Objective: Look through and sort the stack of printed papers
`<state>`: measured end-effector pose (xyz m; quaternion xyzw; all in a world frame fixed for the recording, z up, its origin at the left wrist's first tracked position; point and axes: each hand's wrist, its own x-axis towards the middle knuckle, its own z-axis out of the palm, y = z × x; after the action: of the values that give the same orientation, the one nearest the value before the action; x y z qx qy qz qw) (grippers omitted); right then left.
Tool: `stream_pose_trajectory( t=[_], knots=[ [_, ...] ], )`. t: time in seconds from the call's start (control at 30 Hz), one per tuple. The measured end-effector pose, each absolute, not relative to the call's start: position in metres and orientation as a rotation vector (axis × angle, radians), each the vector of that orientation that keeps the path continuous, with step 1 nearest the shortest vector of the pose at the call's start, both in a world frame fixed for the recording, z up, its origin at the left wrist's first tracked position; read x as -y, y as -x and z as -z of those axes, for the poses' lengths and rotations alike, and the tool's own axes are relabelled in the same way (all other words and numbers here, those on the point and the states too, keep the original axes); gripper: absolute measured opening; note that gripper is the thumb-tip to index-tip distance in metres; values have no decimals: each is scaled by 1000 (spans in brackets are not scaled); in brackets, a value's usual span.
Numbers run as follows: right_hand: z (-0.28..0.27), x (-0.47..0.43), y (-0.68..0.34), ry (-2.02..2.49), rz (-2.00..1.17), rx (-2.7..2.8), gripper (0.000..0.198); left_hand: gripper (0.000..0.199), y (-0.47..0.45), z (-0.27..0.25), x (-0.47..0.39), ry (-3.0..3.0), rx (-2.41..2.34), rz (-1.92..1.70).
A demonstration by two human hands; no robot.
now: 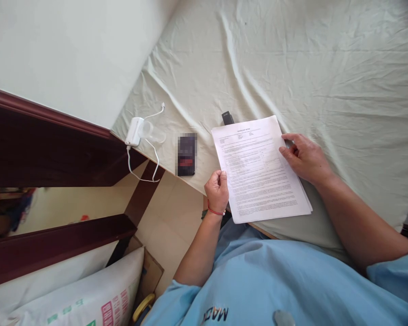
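Observation:
A stack of printed paper sheets [258, 172] lies tilted near the front edge of the cloth-covered table, dense text facing up. Its sheets are slightly fanned at the lower right corner. My left hand [218, 188] is closed on the left edge of the stack, thumb on top and fingers curled. At the right edge, my right hand [306, 156] grips the sheets between thumb and forefinger. From behind the top left of the stack pokes a small black object [227, 118]; the rest of it is hidden.
A dark phone-sized item [186, 155], blurred out, lies left of the papers. Farther left are a white charger with cable [134, 131] and a clear plastic cup [156, 134]. A pale wrinkled cloth [343, 81] covers the table. Dark red wooden furniture [54, 140] stands left.

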<state>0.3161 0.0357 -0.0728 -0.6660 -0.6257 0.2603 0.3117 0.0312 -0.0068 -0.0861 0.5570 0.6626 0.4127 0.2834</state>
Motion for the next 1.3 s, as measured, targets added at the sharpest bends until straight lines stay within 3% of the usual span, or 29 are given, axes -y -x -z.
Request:
stream_pose_trajectory(
  t=[0.4, 0.77, 1.13, 1.3],
  knots=[
    [76, -36, -317, 1731, -688, 1598, 34, 36, -32, 79, 8, -1485, -1812, -1105],
    [77, -37, -317, 1648, -758, 1485, 36, 47, -18, 69, 46, -780, -1580, -1007],
    [75, -36, -318, 1686, -891, 1364, 46, 58, -17, 68, 58, -617, -1453, -1038],
    [59, -35, -312, 1731, -1223, 1214, 42, 61, -16, 63, 46, -583, -1419, -1056]
  ],
)
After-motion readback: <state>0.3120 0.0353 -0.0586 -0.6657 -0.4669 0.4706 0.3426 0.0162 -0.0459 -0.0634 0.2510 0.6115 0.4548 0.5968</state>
